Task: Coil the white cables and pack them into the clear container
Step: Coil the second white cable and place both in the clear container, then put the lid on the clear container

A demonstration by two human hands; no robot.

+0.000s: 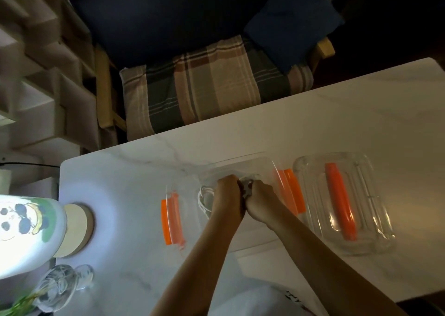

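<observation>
A clear container point(252, 164) with orange side latches point(171, 219) stands on the white table in the middle of the head view. Both my hands are inside it, pressed close together. My left hand point(227, 197) and my right hand point(260, 202) are closed on a white cable point(203, 199), whose loops show just left of my left hand, inside the container. A small bundle of cable point(246, 187) shows between my fingers. The rest of the cable is hidden under my hands.
The container's clear lid point(344, 205) with an orange handle lies to the right on the white marble table point(361, 123). A lit lamp with a panda picture point(26, 229) and a glass vase point(60, 286) stand at the left. A cushioned chair point(204, 94) is beyond the table.
</observation>
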